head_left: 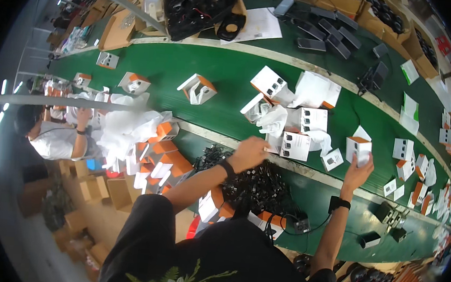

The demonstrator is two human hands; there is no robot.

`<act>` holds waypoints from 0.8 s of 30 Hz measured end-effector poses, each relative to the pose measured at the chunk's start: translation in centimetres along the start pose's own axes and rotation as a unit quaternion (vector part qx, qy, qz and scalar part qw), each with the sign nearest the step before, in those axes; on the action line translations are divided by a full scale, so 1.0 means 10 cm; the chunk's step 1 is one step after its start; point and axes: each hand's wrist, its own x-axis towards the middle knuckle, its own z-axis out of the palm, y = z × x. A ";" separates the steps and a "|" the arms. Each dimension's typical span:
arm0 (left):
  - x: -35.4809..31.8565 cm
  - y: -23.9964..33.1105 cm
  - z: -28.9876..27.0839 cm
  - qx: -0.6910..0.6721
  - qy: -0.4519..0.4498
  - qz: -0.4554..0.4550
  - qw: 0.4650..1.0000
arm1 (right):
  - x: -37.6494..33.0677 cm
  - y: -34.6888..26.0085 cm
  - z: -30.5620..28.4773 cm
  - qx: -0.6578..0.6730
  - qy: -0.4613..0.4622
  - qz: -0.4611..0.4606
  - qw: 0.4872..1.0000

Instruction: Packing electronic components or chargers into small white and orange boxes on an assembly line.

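Note:
My right hand is closed round the lower part of a small white box, which is upright with its top flap raised. A dark cable hangs down to that flap. My left hand is at the belt's near edge, its fingers closed at the side flap of another white box printed with dark pictures. Beside that box are crumpled white wrapping and more white-and-orange boxes, some open. A small white booklet or card lies between my hands.
Under my left forearm is a heap of black cables. The green belt carries more boxes at left and right. Dark handheld devices lie on the far shelf. At left, a co-worker stands beside piled white wrapping.

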 end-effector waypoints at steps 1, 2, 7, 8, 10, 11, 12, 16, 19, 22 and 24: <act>0.00 -0.21 -0.07 0.027 0.009 -0.047 0.998 | 0.04 0.06 0.01 -0.036 -0.015 0.052 0.998; -0.01 -0.41 -0.01 0.022 0.021 -0.045 0.999 | 0.07 0.30 0.09 -0.045 -0.013 0.039 0.998; -0.12 -1.28 0.16 0.079 -0.037 0.018 0.996 | -0.06 -0.14 0.39 -0.250 0.032 -0.113 0.961; -0.12 -1.28 0.19 0.064 -0.037 0.009 0.997 | -0.17 -0.32 0.33 -0.172 0.023 -0.168 0.970; -0.11 -1.28 0.20 0.049 -0.001 0.022 0.999 | -0.49 -1.08 0.29 0.069 -0.153 -0.197 0.966; -0.05 -1.19 0.20 0.036 0.028 0.050 0.998 | -0.72 -1.09 0.43 0.091 -0.197 -0.249 0.944; -0.07 -1.16 0.18 0.032 0.026 0.046 0.998 | -0.85 -1.33 0.52 0.059 -0.257 -0.420 0.868; 0.12 -0.86 -0.03 -0.084 0.114 -0.169 0.975 | -1.45 -1.87 1.02 0.116 -0.405 -0.499 0.757; 0.17 -0.61 -0.21 -0.099 0.248 -0.144 0.953 | -1.68 -1.98 1.34 0.026 -0.391 -0.549 0.738; 0.35 -0.51 -0.30 -0.117 0.282 -0.064 0.950 | -1.77 -1.92 1.62 -0.023 -0.368 -0.576 0.729; 0.52 -0.51 -0.30 -0.204 0.210 -0.056 0.955 | -1.74 -1.87 1.67 -0.032 -0.385 -0.570 0.725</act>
